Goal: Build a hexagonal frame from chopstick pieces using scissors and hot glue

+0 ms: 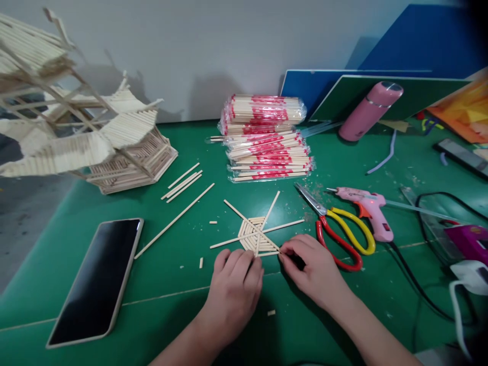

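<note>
A small star-shaped frame of thin wooden sticks (256,231) lies flat on the green table (160,284). My left hand (234,284) rests palm down at the frame's near edge, its fingers curled and pressing on the sticks. My right hand (310,267) sits just right of the frame, with thumb and forefinger pinched at the end of a short stick at the frame's lower right corner.
Red-and-yellow scissors (341,231) and a pink glue gun (368,208) lie right of my hands. A phone (97,279) lies at the left. Loose sticks (183,185), wrapped chopstick packs (267,137), a large stick model (76,132), a pink bottle (369,109) and cables (423,284) surround the area.
</note>
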A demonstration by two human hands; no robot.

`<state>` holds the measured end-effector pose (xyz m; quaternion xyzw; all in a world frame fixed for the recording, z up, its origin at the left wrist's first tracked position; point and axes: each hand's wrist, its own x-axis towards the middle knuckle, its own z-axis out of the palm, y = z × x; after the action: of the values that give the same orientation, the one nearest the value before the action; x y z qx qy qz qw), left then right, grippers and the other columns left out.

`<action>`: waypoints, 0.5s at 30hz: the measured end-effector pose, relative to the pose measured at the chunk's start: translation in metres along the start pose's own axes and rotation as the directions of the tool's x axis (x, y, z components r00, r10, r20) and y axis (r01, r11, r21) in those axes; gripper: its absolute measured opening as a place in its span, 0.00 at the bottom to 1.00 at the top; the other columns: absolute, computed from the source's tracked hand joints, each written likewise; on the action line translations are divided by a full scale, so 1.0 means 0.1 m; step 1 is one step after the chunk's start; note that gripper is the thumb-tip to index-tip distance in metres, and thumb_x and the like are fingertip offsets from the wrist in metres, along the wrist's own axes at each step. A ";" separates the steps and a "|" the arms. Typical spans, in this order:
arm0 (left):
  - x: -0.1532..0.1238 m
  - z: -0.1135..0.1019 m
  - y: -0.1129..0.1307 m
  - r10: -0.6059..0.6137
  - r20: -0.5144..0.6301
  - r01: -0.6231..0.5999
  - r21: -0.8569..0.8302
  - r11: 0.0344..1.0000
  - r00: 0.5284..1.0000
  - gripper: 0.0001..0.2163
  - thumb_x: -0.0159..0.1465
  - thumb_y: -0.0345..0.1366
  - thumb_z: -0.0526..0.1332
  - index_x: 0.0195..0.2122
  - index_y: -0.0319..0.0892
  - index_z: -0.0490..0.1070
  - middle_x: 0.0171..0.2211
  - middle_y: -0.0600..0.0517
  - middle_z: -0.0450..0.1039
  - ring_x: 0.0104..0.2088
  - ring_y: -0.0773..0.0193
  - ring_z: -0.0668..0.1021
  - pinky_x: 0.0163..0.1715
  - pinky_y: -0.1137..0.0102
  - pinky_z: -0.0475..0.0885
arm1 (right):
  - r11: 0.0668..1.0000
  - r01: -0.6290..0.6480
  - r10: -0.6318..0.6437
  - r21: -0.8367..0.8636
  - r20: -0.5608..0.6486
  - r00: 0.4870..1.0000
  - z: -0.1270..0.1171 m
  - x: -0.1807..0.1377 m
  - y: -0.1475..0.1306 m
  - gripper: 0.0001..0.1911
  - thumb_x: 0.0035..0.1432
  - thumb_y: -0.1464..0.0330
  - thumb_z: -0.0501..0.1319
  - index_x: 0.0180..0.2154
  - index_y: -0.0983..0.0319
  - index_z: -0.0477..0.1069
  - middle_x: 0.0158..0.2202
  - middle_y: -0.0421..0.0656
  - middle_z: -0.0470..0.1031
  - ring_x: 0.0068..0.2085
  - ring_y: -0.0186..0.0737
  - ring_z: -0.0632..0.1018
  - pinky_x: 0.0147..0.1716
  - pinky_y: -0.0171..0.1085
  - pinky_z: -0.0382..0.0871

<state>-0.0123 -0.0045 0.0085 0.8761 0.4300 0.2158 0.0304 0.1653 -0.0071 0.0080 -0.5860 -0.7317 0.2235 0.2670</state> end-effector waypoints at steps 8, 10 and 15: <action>-0.02 0.01 -0.04 -0.069 -0.106 0.060 -0.092 0.994 0.992 0.06 0.59 0.29 0.54 0.30 0.39 0.70 0.31 0.50 0.72 0.34 0.62 0.71 0.37 0.64 0.61 | 0.999 0.013 -0.013 0.038 0.000 1.000 0.00 -0.01 0.02 0.05 0.51 0.74 0.54 0.31 0.61 0.68 0.27 0.41 0.68 0.31 0.37 0.69 0.30 0.35 0.63; 0.00 -0.01 -0.04 -0.080 -0.089 0.072 -0.090 0.993 0.993 0.05 0.59 0.29 0.54 0.29 0.40 0.70 0.30 0.50 0.71 0.33 0.62 0.70 0.36 0.64 0.61 | 0.999 0.011 -0.011 0.044 0.008 1.000 0.00 -0.02 0.02 0.06 0.51 0.74 0.55 0.31 0.61 0.68 0.28 0.41 0.68 0.31 0.37 0.69 0.31 0.35 0.63; 0.11 -0.02 0.02 -0.070 0.036 0.071 -0.024 0.997 0.997 0.07 0.59 0.31 0.53 0.30 0.41 0.70 0.30 0.50 0.70 0.34 0.60 0.69 0.37 0.62 0.60 | 0.998 0.009 -0.010 0.057 0.017 1.000 -0.02 -0.02 0.03 0.06 0.50 0.75 0.55 0.31 0.61 0.68 0.28 0.41 0.68 0.32 0.37 0.69 0.31 0.36 0.63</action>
<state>-0.0062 0.0022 0.0149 0.8636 0.4573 0.2048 0.0565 0.1687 -0.0082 0.0073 -0.5725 -0.7302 0.2481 0.2784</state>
